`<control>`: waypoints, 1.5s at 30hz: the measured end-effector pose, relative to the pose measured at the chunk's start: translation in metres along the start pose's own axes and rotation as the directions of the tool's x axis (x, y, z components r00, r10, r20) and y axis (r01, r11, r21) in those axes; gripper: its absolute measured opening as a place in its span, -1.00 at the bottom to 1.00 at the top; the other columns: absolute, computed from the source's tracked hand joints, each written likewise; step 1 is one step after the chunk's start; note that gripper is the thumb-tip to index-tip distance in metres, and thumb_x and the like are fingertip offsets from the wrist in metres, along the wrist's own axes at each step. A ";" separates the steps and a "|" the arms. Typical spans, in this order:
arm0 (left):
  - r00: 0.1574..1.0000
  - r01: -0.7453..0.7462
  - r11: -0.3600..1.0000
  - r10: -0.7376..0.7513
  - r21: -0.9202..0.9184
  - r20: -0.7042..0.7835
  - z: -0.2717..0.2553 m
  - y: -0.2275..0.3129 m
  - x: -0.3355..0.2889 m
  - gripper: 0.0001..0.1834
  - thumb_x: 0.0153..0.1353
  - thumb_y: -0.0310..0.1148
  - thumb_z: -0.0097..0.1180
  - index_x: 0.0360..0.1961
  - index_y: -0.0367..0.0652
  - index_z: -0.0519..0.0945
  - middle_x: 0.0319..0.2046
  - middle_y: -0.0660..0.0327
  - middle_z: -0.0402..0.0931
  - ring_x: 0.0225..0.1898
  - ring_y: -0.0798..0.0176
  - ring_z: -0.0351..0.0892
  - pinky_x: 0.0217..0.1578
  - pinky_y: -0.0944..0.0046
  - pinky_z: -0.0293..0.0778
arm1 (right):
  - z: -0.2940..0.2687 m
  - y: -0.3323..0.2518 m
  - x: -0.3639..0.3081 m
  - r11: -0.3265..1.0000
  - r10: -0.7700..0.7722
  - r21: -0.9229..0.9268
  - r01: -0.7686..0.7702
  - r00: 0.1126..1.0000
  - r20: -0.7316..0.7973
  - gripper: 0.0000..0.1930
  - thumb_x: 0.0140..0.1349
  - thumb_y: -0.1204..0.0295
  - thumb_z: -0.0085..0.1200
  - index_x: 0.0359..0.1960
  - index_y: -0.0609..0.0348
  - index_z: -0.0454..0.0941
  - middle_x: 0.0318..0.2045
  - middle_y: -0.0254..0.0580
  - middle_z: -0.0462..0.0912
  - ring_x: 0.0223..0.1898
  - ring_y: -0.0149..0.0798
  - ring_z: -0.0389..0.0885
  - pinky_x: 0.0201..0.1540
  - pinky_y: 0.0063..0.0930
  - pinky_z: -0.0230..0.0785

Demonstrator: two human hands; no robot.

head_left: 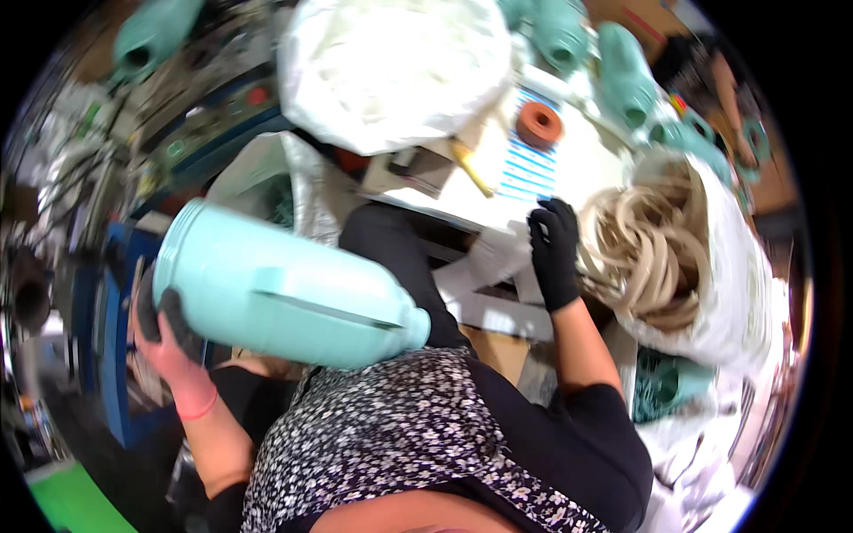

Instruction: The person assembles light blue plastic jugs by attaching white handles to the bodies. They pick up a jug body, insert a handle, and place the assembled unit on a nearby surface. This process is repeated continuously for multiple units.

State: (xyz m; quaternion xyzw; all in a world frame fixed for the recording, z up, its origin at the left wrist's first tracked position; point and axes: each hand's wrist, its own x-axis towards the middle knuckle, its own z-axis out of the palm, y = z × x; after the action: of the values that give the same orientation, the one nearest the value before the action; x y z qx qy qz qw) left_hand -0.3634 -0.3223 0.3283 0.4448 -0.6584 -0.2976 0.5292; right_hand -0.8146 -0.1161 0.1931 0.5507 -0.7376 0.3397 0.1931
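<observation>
A large mint-green plastic flask casing (293,289) with a moulded handle lies sideways across my lap. Its wide end points left, its narrow neck right. My left hand (173,333), in a pink glove with grey fingers, grips the wide end from below; some fingers are hidden behind it. Apart from the casing, my right hand (554,253), in a black glove, is raised by the table's front edge with its fingers curled in. Whatever it may hold is hidden. A white bag of pale beige plastic rings (653,253) stands just right of it.
On the white table (586,164) are a big white bag (329,115) of whitish pieces, an orange-brown tape roll (539,125) and a yellow-handled tool (473,169). More green casings (625,75) lie at the back. A blue metal frame (115,355) stands left; another person's arm (729,98) shows far right.
</observation>
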 end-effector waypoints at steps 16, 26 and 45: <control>0.954 -0.148 0.939 0.219 -0.310 0.207 -0.029 -0.007 -0.008 -0.50 -0.01 -0.62 0.14 0.05 -0.34 0.47 -0.13 -0.01 0.61 -0.13 0.14 0.62 -0.12 0.26 0.50 | 0.004 -0.262 0.158 0.635 -0.355 0.731 -0.250 0.746 0.563 -0.18 -0.04 0.36 0.35 0.29 0.21 0.22 -0.27 -0.08 0.57 -0.26 -0.21 0.51 -0.18 -0.33 0.40; 0.918 0.294 0.925 -0.344 -0.241 -0.198 -0.119 -0.088 -0.002 -0.56 0.12 -0.32 0.28 0.00 -0.28 0.53 -0.13 0.17 0.59 -0.10 0.32 0.53 -0.04 0.37 0.43 | 0.027 -0.231 0.030 0.593 -0.557 0.683 -0.427 0.395 0.730 -0.15 0.13 0.55 0.18 0.42 0.18 -0.08 0.32 -0.05 0.22 0.31 -0.18 0.21 0.28 -0.30 0.12; 0.977 0.211 0.688 -0.127 0.694 -0.171 -0.186 -0.198 -0.179 -0.48 0.04 -0.19 0.25 0.01 -0.19 0.50 0.06 -0.01 0.37 0.17 -0.16 0.25 0.20 -0.06 0.22 | 0.223 -0.686 0.200 -0.078 -0.774 0.397 -0.915 0.307 0.553 -0.56 0.32 0.28 -0.02 0.24 -0.13 0.27 0.04 -0.23 0.51 -0.07 -0.18 0.55 -0.14 -0.16 0.47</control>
State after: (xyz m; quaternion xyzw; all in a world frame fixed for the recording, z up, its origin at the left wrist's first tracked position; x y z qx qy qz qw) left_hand -0.1235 -0.2314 0.1293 0.6879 -0.6483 -0.0446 0.3232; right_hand -0.2108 -0.5227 0.3679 0.4582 -0.1794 0.3558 -0.7945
